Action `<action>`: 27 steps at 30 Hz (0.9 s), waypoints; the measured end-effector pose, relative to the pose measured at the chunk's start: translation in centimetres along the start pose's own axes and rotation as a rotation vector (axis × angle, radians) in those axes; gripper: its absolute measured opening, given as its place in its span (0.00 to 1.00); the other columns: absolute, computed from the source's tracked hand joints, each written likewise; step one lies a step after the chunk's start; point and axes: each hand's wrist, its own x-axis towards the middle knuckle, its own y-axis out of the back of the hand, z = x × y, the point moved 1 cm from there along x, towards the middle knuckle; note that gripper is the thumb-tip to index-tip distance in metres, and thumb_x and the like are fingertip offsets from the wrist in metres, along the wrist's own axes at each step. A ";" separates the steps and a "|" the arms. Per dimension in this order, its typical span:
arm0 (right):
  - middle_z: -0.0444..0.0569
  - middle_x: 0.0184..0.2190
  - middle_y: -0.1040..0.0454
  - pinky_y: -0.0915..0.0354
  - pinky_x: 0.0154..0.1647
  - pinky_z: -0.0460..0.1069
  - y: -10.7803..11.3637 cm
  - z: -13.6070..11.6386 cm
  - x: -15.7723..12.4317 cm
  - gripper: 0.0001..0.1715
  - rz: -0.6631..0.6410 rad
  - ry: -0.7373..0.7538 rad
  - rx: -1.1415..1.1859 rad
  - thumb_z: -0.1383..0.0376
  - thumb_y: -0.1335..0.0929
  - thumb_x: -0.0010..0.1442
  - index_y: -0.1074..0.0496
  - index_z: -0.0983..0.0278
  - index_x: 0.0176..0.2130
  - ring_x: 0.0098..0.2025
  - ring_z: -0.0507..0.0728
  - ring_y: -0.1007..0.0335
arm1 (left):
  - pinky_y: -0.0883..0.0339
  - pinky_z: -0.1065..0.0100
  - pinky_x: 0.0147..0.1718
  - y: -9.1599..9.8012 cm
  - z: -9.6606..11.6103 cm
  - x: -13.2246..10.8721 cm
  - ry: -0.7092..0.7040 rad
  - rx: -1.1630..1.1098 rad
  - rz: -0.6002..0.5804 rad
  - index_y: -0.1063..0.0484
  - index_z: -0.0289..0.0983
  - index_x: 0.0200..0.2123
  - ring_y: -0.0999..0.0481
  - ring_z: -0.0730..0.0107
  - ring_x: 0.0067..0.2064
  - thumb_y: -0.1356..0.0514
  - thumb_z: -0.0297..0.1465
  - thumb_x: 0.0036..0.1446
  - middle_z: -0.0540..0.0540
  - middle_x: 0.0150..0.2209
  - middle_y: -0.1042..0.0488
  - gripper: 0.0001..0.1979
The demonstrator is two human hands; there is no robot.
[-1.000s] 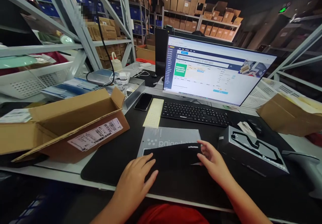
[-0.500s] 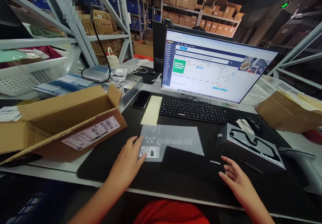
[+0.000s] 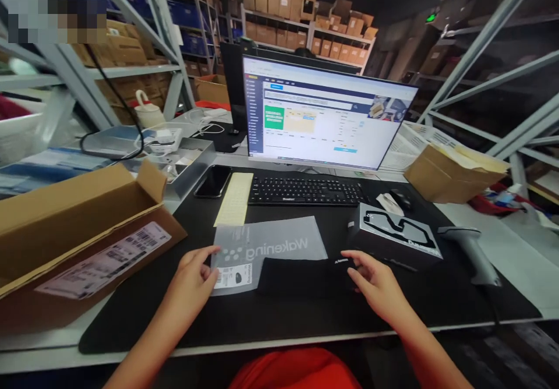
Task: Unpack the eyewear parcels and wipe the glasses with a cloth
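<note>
My left hand [image 3: 194,277] rests at the left edge of a translucent zip-style bag [image 3: 279,237]. Its thumb and forefinger are apart, the other fingers curled, and a white label [image 3: 234,276] on the bag lies beside them. Overlapping the bag's lower right is a long, flat black item [image 3: 301,277] with small white lettering; its exact kind is unclear. At that item's right end, my right hand [image 3: 375,278] has its thumb and forefinger closed about the corner. Just beyond stands a dark box [image 3: 395,234] with a grey printed face.
An open cardboard carton [image 3: 100,261] takes up the left side. Behind the bag are a phone [image 3: 213,181], a yellow sticker sheet [image 3: 233,200], a keyboard [image 3: 305,192] and a monitor [image 3: 323,115]. To the right are a mouse [image 3: 400,200], a barcode scanner [image 3: 469,249] and a brown box [image 3: 449,173].
The view has swung right and tilted. My left hand's fingers have drawn back to the bag's edge and curled. My right thumb has come closer to its forefinger at the black item's end.
</note>
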 end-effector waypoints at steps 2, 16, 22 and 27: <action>0.47 0.35 0.27 0.30 0.30 0.48 0.1 -2.1 0.3 0.21 -0.021 0.121 -0.066 0.60 0.34 0.61 0.24 0.59 0.52 0.30 0.53 0.32 | 0.29 0.62 0.31 -0.1 -0.3 -0.3 0.039 -0.051 0.012 0.25 0.33 0.47 0.26 0.64 0.29 0.45 0.44 0.46 0.43 0.37 0.28 0.29; 0.45 0.37 0.24 0.34 0.35 0.49 -2.1 -17.9 4.3 0.17 -0.142 0.654 -0.111 0.66 0.33 0.62 0.23 0.60 0.51 0.34 0.53 0.29 | 0.25 0.59 0.48 -0.1 -0.8 -5.4 0.238 -0.231 0.424 0.29 0.33 0.56 0.23 0.61 0.43 0.44 0.48 0.56 0.38 0.53 0.30 0.31; 0.45 0.39 0.27 0.34 0.37 0.47 -5.5 -22.6 5.9 0.19 -0.475 0.763 -0.006 0.71 0.35 0.61 0.25 0.63 0.50 0.33 0.50 0.32 | 0.21 0.59 0.39 -1.1 -2.5 -5.9 0.271 -0.296 0.328 0.35 0.30 0.60 0.22 0.67 0.35 0.38 0.52 0.50 0.33 0.58 0.40 0.42; 0.45 0.40 0.28 0.33 0.39 0.49 -8.6 -22.9 11.2 0.27 -0.323 0.777 -0.193 0.74 0.38 0.61 0.33 0.62 0.58 0.31 0.49 0.33 | 0.22 0.50 0.42 -0.5 -2.8 -7.1 0.202 -0.077 0.313 0.40 0.31 0.63 0.24 0.55 0.44 0.42 0.49 0.54 0.30 0.60 0.44 0.39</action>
